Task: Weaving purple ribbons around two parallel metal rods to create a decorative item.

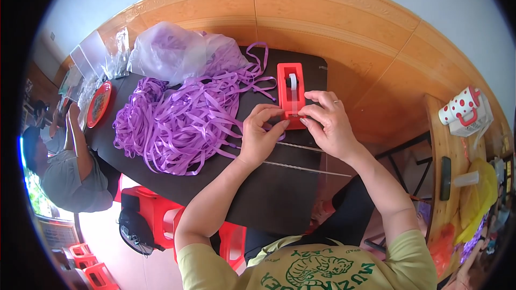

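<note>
A red tape dispenser (282, 87) with a roll of clear tape (293, 83) stands near the table's far right edge. Both my hands meet at its near end. Coming from the left, my left hand (260, 135) is closed, thumb and fingers pinched by the dispenser's front corner; a bit of purple ribbon shows beside it. My right hand (329, 126) pinches on the opposite side, its thumb and forefinger close to the tape's end. What either pinch holds is too small to make out. Two thin, pale, twisted-looking strands (306, 169) lie straight below my hands.
A large heap of purple ribbon (183, 123) covers the dark table (269, 198) to the left, with a clear plastic bag (169, 56) of ribbon behind. A red plate (99, 104) sits farther left, near a seated person (78, 177). A polka-dotted mug (459, 106) stands on a wooden surface at right.
</note>
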Available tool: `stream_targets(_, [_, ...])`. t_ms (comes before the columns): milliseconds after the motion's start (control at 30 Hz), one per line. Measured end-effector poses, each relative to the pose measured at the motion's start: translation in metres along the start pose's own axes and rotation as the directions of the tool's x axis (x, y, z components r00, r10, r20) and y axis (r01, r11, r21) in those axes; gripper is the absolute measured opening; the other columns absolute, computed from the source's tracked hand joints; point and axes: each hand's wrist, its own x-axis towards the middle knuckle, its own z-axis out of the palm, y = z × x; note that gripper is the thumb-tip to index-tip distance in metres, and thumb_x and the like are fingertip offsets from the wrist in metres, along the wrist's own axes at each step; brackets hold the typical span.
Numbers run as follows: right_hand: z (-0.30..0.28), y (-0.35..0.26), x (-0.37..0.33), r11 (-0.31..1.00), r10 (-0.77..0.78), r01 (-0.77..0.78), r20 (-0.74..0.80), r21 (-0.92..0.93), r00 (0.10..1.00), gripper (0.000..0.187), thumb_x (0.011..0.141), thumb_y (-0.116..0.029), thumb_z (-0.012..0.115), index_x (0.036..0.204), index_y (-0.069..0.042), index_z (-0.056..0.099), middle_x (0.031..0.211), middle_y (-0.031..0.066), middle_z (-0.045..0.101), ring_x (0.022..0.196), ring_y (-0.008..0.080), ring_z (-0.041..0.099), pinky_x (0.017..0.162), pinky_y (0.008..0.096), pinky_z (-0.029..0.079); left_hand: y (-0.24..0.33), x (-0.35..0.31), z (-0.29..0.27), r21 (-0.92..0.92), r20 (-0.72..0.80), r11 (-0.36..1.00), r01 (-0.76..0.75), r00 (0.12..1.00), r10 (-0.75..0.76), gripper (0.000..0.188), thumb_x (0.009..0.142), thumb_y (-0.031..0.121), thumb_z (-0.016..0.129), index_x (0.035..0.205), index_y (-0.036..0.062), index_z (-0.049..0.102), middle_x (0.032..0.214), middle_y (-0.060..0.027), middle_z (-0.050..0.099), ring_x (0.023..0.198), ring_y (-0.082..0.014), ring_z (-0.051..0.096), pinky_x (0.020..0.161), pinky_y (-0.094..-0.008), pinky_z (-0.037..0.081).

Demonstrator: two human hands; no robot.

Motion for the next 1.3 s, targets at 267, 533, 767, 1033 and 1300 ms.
stream_targets(267, [0.005, -0.002, 0.008, 0.996, -0.029, 0.033, 0.040, -0.087, 0.999, 0.016, 0.071, 0.000, 0.066, 0.081, -0.007, 0.056, 0.110, 0.0095, 0.054, 0.099, 0.0282, 0.050, 0.080, 0.0371, 0.038, 0.002, 0.001, -0.001, -0.012, 0.012, 1.000, -0.011, 1.000, 0.011, 0.022, 0.073, 0.002, 0.070, 0.095, 0.0014, 0.066, 0.099, -0.0081, 0.060, 0.078, -0.0135, 0.061, 0.060, -0.0224, 0.048])
stream_targets(533, [0.005, 0.001, 0.015, 0.999, 0.007, -0.002, 0.123, -0.040, 0.992, 0.017, 0.071, 0.001, 0.065, 0.080, -0.005, 0.053, 0.111, 0.0119, 0.054, 0.099, 0.0305, 0.051, 0.083, 0.0386, 0.039, 0.001, -0.001, -0.001, -0.029, -0.003, 1.000, -0.007, 1.000, 0.007, 0.021, 0.075, 0.002, 0.069, 0.096, 0.0013, 0.066, 0.100, -0.0071, 0.060, 0.079, -0.0120, 0.060, 0.061, -0.0219, 0.047])
stream_targets(767, [0.009, 0.012, 0.021, 0.917, 0.169, -0.185, 0.074, 0.353, 0.983, 0.022, 0.081, -0.004, 0.064, 0.101, -0.001, 0.054, 0.093, 0.0070, 0.060, 0.089, 0.0150, 0.056, 0.081, 0.0287, 0.043, 0.003, -0.002, -0.003, -0.017, 0.007, 1.000, -0.007, 1.000, 0.007, 0.021, 0.075, 0.002, 0.069, 0.096, 0.0012, 0.066, 0.100, -0.0072, 0.060, 0.079, -0.0120, 0.059, 0.061, -0.0218, 0.047])
stream_targets(1033, [0.015, 0.007, 0.030, 0.583, 0.439, -0.515, 0.290, 0.628, 0.851, 0.027, 0.081, 0.001, 0.063, 0.106, 0.002, 0.052, 0.081, 0.0030, 0.061, 0.074, 0.0073, 0.054, 0.069, 0.0204, 0.042, 0.005, -0.005, -0.003, -0.032, 0.006, 0.999, 0.011, 1.000, -0.011, 0.022, 0.075, 0.004, 0.069, 0.096, 0.0011, 0.066, 0.099, -0.0072, 0.060, 0.080, -0.0127, 0.059, 0.061, -0.0223, 0.047])
stream_targets(1300, [0.016, 0.001, 0.033, 0.392, 0.601, -0.529, 0.226, 0.752, 0.767, 0.029, 0.074, 0.010, 0.061, 0.101, 0.002, 0.053, 0.078, 0.0069, 0.060, 0.074, 0.0115, 0.059, 0.071, 0.0229, 0.047, 0.007, -0.007, -0.002, -0.049, -0.006, 0.999, 0.013, 1.000, -0.014, 0.022, 0.074, 0.005, 0.070, 0.096, 0.0007, 0.066, 0.098, -0.0074, 0.060, 0.076, -0.0130, 0.058, 0.060, -0.0229, 0.047])
